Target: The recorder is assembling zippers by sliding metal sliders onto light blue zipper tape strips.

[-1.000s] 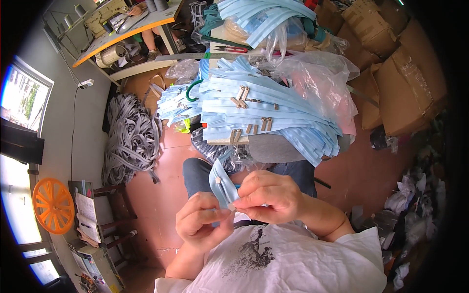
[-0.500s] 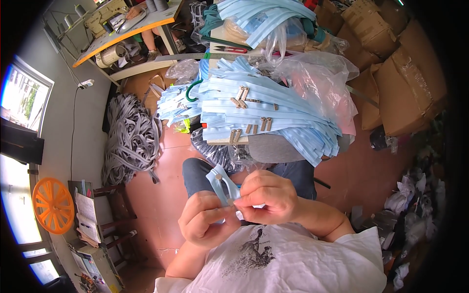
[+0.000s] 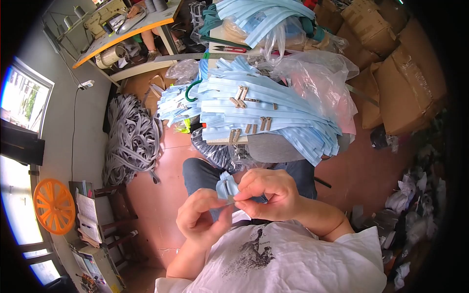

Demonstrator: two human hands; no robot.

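Note:
In front of my lap I have a light blue zipper in both hands, its tape bent up into a loop with a dark line down its middle. My right hand pinches the zipper's lower end between thumb and forefinger. On the other side, my left hand closes thumb and forefinger at the same end, the fingers curved round a gap. A small greyish piece shows between the fingertips; its kind I cannot make out. Beyond my knees lies a pile of light blue zippers, with several metal zipper pulls on it.
Clear plastic bags lie at the pile's right. More blue strips are heaped farther back. Grey strips pile on the floor at left. Cardboard boxes stand at right. Another person's hand is at a sewing table.
The zipper's loop has dropped lower and turned between my hands; the round metal piece on it no longer shows. My left fingers have opened into a wider curve. My right hand stays nearly in place.

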